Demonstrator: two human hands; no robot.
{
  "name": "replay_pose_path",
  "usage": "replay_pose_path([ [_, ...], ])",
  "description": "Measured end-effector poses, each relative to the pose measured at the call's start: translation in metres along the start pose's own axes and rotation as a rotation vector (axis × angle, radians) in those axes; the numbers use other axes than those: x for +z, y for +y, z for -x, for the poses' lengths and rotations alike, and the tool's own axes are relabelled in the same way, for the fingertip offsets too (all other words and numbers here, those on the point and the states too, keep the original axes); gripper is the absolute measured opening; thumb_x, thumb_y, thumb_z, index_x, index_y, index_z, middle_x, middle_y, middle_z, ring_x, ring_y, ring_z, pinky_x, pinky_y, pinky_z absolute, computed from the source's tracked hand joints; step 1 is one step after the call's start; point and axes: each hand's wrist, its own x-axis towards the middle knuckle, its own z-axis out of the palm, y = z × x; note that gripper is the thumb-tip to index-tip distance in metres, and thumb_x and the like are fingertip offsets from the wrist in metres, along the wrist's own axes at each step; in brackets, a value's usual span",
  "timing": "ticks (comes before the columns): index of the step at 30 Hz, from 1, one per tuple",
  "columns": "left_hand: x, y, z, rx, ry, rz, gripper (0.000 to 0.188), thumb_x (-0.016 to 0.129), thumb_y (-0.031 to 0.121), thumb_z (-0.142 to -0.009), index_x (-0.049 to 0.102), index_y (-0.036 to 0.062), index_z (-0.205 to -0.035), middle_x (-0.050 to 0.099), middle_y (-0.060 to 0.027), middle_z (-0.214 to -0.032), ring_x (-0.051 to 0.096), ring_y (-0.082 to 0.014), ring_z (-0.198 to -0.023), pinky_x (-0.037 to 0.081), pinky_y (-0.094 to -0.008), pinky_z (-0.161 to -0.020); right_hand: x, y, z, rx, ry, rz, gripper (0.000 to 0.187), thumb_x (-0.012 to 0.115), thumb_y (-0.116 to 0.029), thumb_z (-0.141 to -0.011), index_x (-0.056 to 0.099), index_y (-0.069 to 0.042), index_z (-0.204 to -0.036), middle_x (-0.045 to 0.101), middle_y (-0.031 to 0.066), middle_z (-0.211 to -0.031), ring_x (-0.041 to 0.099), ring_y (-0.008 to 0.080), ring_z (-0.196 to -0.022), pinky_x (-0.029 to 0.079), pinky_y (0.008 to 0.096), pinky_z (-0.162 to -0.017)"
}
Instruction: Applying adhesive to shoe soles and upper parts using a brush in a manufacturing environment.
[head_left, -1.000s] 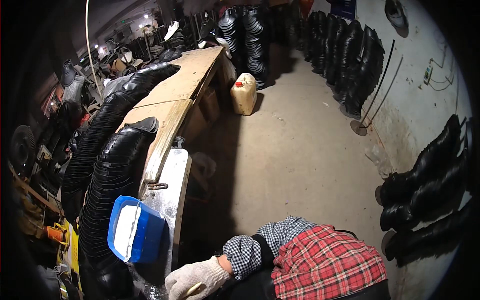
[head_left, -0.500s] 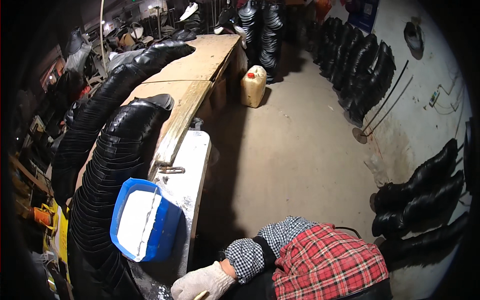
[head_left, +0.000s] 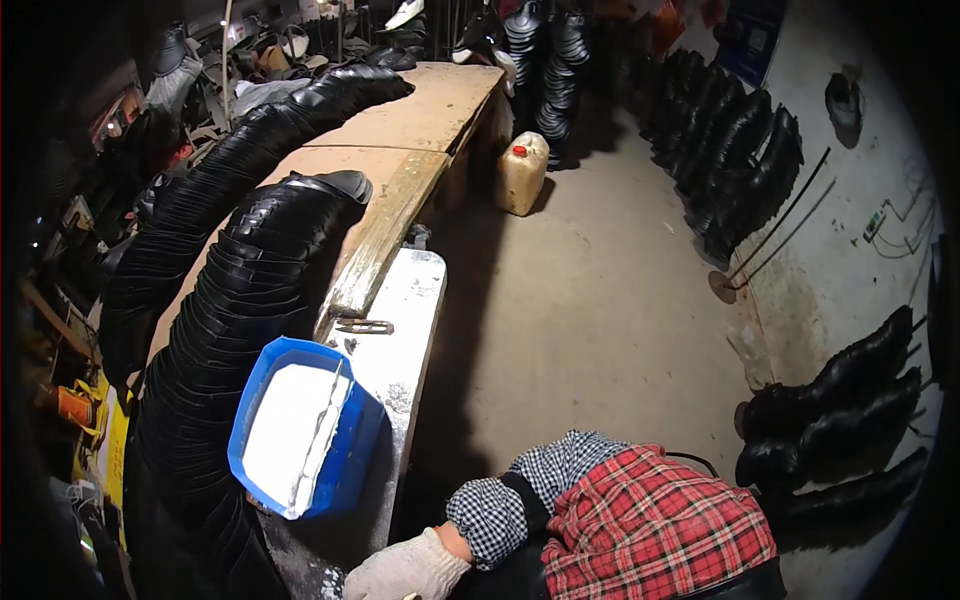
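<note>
Fingers of the gloved right hand (head_left: 405, 570) run off the lower edge of the head view, so I cannot tell whether they are curled, spread or holding anything. Only the back of the white knit glove and the wrist show, with a checked cuff (head_left: 490, 515) and a red plaid sleeve (head_left: 650, 525) behind it. Nothing of the left hand appears.

That glove sits at the near end of a long white-smeared board (head_left: 405, 330), which lies along the edge of a wooden workbench (head_left: 420, 110). Just beyond the glove, on the board's left side, stands a blue tub (head_left: 350, 445) holding white paste (head_left: 285, 430), with a thin stick (head_left: 322, 425) lying across the paste. The tub is near the glove but apart from it. Farther up the board lies a small metal clip (head_left: 362, 326).

Left of the tub, two long rows of stacked black rubber pieces (head_left: 235, 300) stretch away over the bench, the nearer row touching the tub's side. A yellowish plastic jug (head_left: 522, 172) with a red cap stands on the concrete floor (head_left: 600, 300) by the bench's far end. More black stacks (head_left: 740, 160) line the wall on the right, and further ones (head_left: 840, 390) lie near the plaid sleeve.
</note>
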Motion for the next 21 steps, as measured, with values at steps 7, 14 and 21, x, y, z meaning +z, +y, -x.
replay_pose_path([
  [7, -0.034, 0.107, 0.009, 0.137, 0.041, 0.541, 0.05, 0.068, 0.043, -0.084, 0.064, 0.0083, -0.12, 0.065, -0.0167, -0.108, 0.063, -0.0302, -0.097, 0.05, -0.0411, -0.088, 0.004, -0.031, -0.006, 0.028, 0.135, 0.002, 0.022, 0.067, -0.02, -0.092, 0.065, -0.009, -0.111, 0.06, 0.0123, -0.099, 0.06, 0.0288, -0.093, 0.051, 0.038, -0.079],
  [14, -0.034, 0.185, 0.028, 0.19, -0.098, 0.909, 0.043, 0.068, 0.035, -0.085, 0.065, 0.0059, -0.116, 0.065, -0.0149, -0.101, 0.063, -0.0285, -0.091, 0.051, -0.0397, -0.084, -0.093, -0.011, -0.068, 0.403, 0.572, 0.384, 0.027, 0.069, -0.029, -0.085, 0.068, -0.004, -0.093, 0.069, 0.0181, -0.084, 0.069, 0.0328, -0.082, 0.056, 0.0387, -0.073],
  [21, -0.026, 0.213, 0.039, 0.161, -0.172, 1.016, 0.035, 0.067, 0.027, -0.086, 0.065, 0.0034, -0.113, 0.064, -0.0132, -0.095, 0.063, -0.0268, -0.085, 0.051, -0.0384, -0.08, -0.104, -0.028, -0.077, 0.713, 0.296, 0.691, 0.034, 0.067, -0.038, -0.082, 0.072, -0.006, -0.092, 0.07, 0.019, -0.087, 0.069, 0.0366, -0.087, 0.055, 0.0448, -0.077],
])
